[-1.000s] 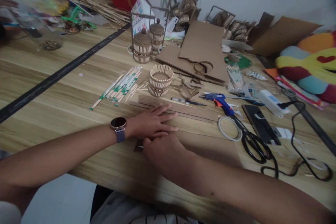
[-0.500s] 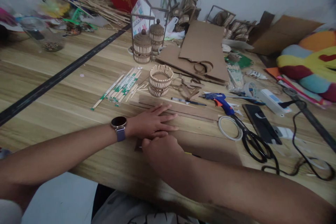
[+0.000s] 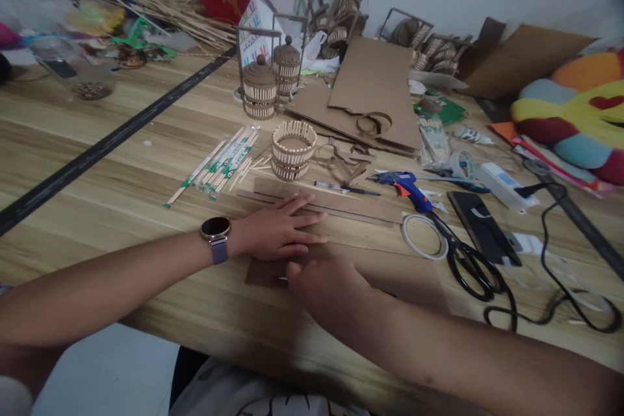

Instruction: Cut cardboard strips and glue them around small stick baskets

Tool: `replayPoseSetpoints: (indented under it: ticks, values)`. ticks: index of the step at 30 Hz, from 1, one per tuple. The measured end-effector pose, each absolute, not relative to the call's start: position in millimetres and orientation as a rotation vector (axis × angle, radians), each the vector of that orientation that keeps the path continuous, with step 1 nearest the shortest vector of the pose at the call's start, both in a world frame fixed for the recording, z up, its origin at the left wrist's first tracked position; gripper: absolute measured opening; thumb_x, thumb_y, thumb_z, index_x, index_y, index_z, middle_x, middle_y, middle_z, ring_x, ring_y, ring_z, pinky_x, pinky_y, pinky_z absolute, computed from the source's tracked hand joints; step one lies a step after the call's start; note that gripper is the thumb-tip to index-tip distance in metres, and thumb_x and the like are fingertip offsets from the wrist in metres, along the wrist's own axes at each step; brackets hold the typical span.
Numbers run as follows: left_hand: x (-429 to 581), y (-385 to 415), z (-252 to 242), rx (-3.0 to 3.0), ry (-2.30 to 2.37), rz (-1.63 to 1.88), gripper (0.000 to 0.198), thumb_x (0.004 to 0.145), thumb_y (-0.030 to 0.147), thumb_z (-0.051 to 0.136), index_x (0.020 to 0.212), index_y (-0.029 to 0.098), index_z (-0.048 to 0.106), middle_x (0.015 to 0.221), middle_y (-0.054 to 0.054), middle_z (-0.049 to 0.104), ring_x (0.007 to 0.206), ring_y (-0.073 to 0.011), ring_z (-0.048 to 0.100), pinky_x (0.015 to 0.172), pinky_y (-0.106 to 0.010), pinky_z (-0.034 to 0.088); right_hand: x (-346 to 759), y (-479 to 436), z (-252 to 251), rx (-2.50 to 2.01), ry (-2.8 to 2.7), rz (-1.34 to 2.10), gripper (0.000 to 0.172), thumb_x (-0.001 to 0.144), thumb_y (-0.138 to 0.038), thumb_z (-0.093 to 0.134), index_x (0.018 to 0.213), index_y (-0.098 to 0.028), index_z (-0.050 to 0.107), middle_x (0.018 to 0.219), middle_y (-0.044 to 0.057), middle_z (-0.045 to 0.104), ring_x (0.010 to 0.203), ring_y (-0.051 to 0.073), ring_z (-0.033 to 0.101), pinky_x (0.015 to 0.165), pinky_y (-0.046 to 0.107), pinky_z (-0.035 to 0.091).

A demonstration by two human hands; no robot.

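Note:
My left hand (image 3: 277, 229), with a watch (image 3: 215, 229) on its wrist, lies flat with fingers spread over the cardboard sheet (image 3: 404, 273) near the table's front edge. Fingers curled, my right hand (image 3: 326, 286) is closed around a utility knife, whose pale blade tip (image 3: 283, 278) pokes out to the left over that cardboard. Most of the knife is hidden under the hand. Just beyond my left fingertips are narrow cardboard strips (image 3: 361, 208) and a pen (image 3: 346, 188). A small round basket of wooden sticks (image 3: 292, 155) stands behind them.
Wrapped chopsticks (image 3: 229, 162) lie to the left. A blue glue gun (image 3: 407, 187), a tape roll (image 3: 424, 237), black scissors (image 3: 472, 270) and a phone (image 3: 482, 227) are on the right, with a cable. Large cardboard sheets (image 3: 375, 71) and finished lantern-like pieces (image 3: 260, 88) stand behind.
My right hand has slid a little to the right along the cardboard with the knife, away from my left hand. The left hand stays flat; the view has shifted slightly.

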State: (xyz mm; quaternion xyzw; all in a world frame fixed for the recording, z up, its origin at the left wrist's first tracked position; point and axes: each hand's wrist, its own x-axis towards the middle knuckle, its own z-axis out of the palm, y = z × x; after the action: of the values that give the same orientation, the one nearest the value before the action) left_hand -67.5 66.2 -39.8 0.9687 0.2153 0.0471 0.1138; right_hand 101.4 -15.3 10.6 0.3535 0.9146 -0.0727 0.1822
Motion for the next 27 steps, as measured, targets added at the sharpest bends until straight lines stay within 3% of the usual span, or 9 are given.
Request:
replayPoseSetpoints:
  ticks: [11,21,27]
  values:
    - [-68.5,65.4,-41.1,2.852,0.644,0.132,0.043,0.105,0.042,0.048,0.148,0.036,0.052,0.166,-0.002,0.033,0.156,-0.0379,0.004,0.124,-0.062,0.014,132.6,-23.5,4.5,0.996,2.524,-0.036,0.017,0.089,-0.004,0.059,0.1,-0.015,0.065,0.078,0.011,0.076,0.062,0.027,0.075,0.046,0.03,0.05]
    - [-69.2,65.2,-44.1,2.869,0.633,0.193,0.044,0.106,0.046,0.042,0.146,0.035,0.054,0.166,-0.004,0.033,0.155,-0.0411,0.009,0.122,-0.063,0.019,159.4,-25.0,10.7,0.933,2.517,0.037,0.013,0.09,-0.005,0.059,0.096,-0.016,0.061,0.077,0.009,0.073,0.061,0.023,0.072,0.043,0.026,0.033]
    - [-69.2,64.7,-47.0,2.904,0.622,0.267,0.042,0.106,0.045,0.043,0.145,0.035,0.056,0.164,-0.005,0.037,0.155,-0.0408,0.009,0.12,-0.064,0.021,166.6,-22.6,9.0,0.968,2.609,0.06,0.01,0.099,-0.018,0.055,0.092,-0.016,0.061,0.078,0.009,0.073,0.063,0.021,0.071,0.044,0.027,0.027]
